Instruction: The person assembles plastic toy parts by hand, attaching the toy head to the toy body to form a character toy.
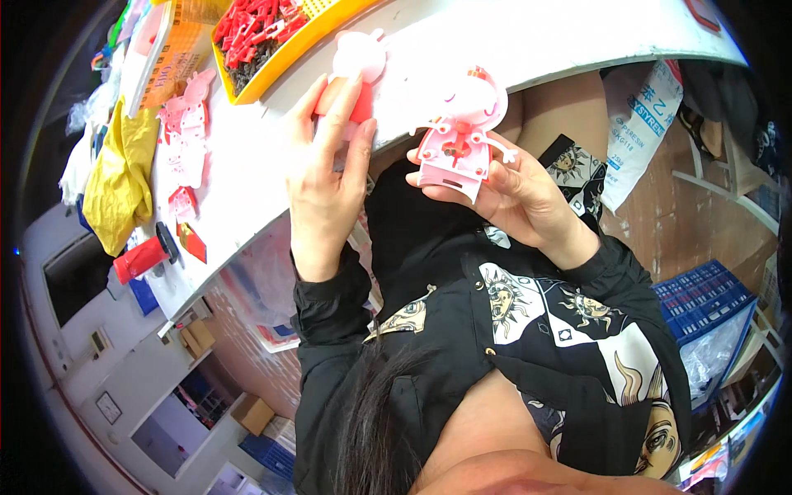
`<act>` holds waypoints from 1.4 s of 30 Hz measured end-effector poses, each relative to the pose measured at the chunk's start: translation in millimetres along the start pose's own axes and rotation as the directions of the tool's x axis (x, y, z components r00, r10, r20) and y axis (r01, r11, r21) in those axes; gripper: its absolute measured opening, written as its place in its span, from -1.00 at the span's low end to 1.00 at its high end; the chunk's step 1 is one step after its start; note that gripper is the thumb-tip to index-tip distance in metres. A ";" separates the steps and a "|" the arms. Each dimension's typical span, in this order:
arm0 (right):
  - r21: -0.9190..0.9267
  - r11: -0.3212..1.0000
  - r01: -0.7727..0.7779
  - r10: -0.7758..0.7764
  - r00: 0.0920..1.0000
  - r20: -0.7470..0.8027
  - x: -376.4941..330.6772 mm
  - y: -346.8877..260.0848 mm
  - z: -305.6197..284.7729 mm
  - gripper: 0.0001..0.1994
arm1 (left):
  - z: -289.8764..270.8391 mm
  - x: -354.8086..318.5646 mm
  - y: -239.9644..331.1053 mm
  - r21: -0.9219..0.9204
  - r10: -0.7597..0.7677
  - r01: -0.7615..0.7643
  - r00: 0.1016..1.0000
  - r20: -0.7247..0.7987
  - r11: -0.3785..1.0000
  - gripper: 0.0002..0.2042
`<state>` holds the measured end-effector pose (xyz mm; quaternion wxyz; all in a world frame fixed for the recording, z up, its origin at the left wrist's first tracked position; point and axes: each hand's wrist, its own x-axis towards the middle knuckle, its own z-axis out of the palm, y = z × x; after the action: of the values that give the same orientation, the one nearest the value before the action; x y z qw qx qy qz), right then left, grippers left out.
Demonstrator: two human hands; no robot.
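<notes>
Head view: person seated at a white table (511,41).
Left hand (326,165): fingers curled around a red and pink toy part (356,70) at the table edge.
Right hand (520,194): gripping a pink plastic toy figure (458,132), held just below the table edge.
Nearby: yellow tray (289,51) of red pieces; pink toy figures (186,136) lying on the table.

The left hand (326,169) covers most of a red piece (360,103) at twelve o'clock, so its shape cannot be told. The right hand (516,198) hides the lower edge of the pink toy shell (456,140). The yellow tray (285,49) of red parts (252,29) is cut off by the top edge at eleven o'clock; the single parts are too small to tell apart. The blue crate (701,301) at four o'clock is blurred.
</notes>
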<state>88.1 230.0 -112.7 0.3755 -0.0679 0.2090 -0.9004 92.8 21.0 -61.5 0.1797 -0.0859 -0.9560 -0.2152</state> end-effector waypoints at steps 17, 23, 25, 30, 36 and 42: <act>0.228 0.973 0.042 -0.054 0.997 0.046 14.4 -0.1 7.2 -0.49 | 13.3 -4.5 -5.5 -0.265 -0.172 0.111 0.960 -0.221 0.958 -0.58; 0.201 0.974 0.104 -0.112 0.993 0.028 19.6 0.5 8.7 -0.47 | 7.2 -2.7 5.5 -0.071 -0.149 0.139 0.976 -0.160 0.988 -0.57; 0.186 0.975 0.120 -0.127 0.992 0.025 20.7 -0.7 8.5 -0.47 | 7.7 -2.7 5.0 -0.088 -0.166 0.155 0.977 -0.136 0.984 -0.56; 0.081 0.986 0.144 -0.145 0.989 0.002 22.2 -5.1 9.0 -0.48 | 6.5 -1.7 3.9 -0.013 -0.101 0.101 0.984 -0.144 0.995 -0.58; 0.008 0.969 0.248 -0.248 0.968 0.023 30.1 0.9 14.8 -0.45 | 5.0 -7.5 -0.6 -0.364 -0.216 0.135 0.957 -0.193 0.922 -0.55; -0.115 0.943 0.311 -0.310 0.950 0.031 42.7 2.3 33.8 -0.41 | -11.5 -11.6 22.0 -0.918 -0.307 -0.072 0.930 -0.204 0.391 -0.41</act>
<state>68.8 187.5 -84.6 0.2257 -0.1277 0.2466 -0.9338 112.3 34.5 -47.8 0.2496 -0.0622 -0.6373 -0.7264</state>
